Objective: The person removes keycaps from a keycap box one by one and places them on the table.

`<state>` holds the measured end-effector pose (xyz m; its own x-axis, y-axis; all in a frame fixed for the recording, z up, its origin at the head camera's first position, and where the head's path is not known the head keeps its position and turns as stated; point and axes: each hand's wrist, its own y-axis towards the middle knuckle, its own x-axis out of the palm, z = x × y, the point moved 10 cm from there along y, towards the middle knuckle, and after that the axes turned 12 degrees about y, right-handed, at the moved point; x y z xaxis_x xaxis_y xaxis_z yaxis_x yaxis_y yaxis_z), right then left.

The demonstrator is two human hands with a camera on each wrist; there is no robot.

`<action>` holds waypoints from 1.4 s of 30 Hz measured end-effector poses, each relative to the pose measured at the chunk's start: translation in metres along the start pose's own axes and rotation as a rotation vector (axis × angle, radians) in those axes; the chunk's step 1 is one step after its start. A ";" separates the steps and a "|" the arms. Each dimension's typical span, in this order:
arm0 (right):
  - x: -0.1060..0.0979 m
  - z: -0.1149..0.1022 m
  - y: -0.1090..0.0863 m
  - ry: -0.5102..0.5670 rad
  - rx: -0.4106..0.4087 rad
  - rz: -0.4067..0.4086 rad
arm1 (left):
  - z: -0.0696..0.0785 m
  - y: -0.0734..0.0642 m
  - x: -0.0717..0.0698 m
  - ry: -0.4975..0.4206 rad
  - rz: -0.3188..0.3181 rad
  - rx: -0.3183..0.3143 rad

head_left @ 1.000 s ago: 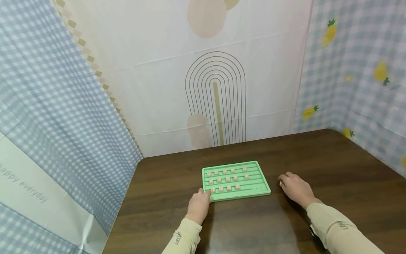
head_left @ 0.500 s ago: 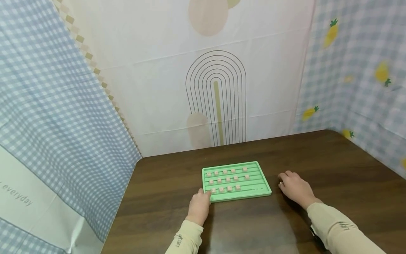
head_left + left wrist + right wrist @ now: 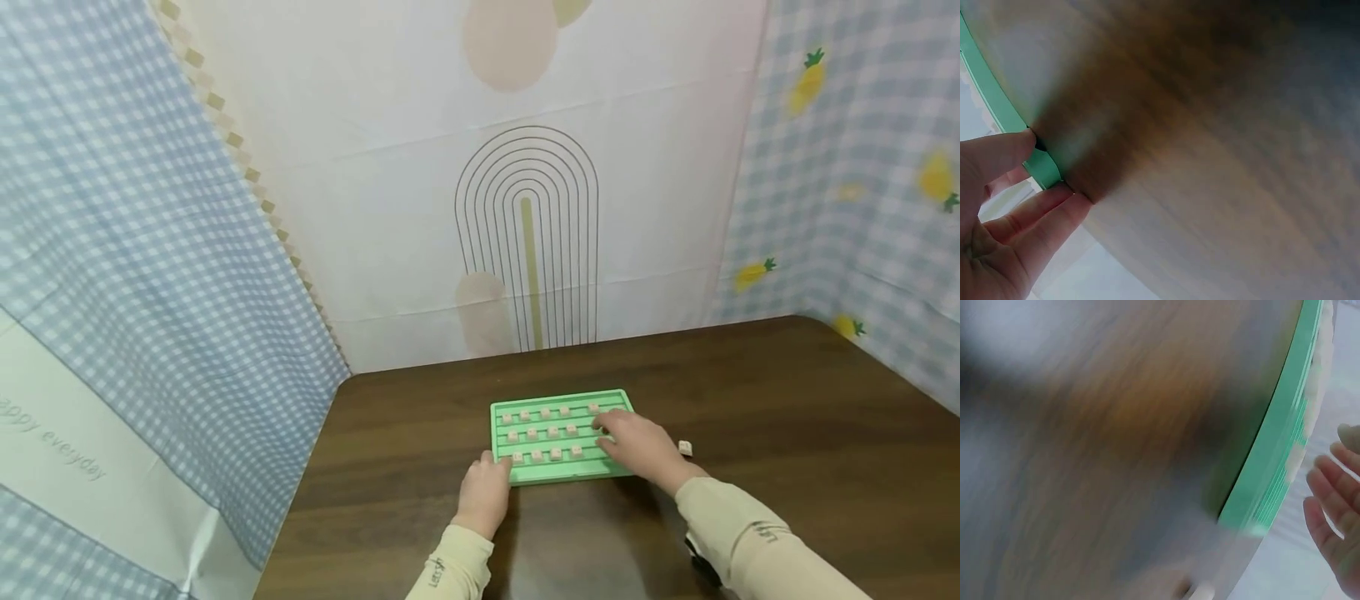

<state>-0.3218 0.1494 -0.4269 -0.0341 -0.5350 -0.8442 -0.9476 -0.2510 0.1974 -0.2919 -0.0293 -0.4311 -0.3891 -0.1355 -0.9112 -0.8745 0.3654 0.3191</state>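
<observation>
A light green grooved tray (image 3: 566, 477) lies on the table, with small cream letter-like cubes (image 3: 556, 454) standing in three rows on it. My left hand (image 3: 483, 493) pinches the tray's near left corner; in the left wrist view the thumb is on the front side and fingers are round the corner. Over the tray's right part hovers my right hand (image 3: 641, 442), its fingers spread and slightly bent. No cube shows between those fingers in the right wrist view, though the hand covers part of the tray. One loose cube (image 3: 686, 448) sits on the table to its right.
The dark brown wooden table (image 3: 405, 433) extends on all sides of the tray. Behind it hangs a white patterned cloth (image 3: 390, 250), with blue checked cloth (image 3: 247, 350) at the left and pineapple-printed checked cloth (image 3: 870, 250) at the right.
My right hand has moved left from the table onto the tray's right side. The loose cube now shows near where that hand rested. My left hand keeps its hold; the head view shifted slightly.
</observation>
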 end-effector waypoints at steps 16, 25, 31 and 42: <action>0.036 -0.028 0.010 -0.078 -0.051 -0.011 | 0.011 -0.004 0.008 0.205 -0.046 -0.009; 0.036 -0.031 0.009 -0.139 -0.098 0.044 | 0.012 -0.004 -0.001 0.207 0.030 0.005; 0.022 -0.035 0.005 -0.167 -0.137 0.131 | 0.014 -0.009 -0.004 0.261 0.058 0.014; -0.024 -0.002 -0.010 -0.152 -0.037 0.135 | 0.012 -0.010 -0.001 0.148 -0.004 -0.047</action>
<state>-0.3114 0.1632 -0.4075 -0.2100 -0.4386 -0.8738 -0.9190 -0.2165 0.3296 -0.2796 -0.0216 -0.4368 -0.4211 -0.2726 -0.8651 -0.8872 0.3220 0.3304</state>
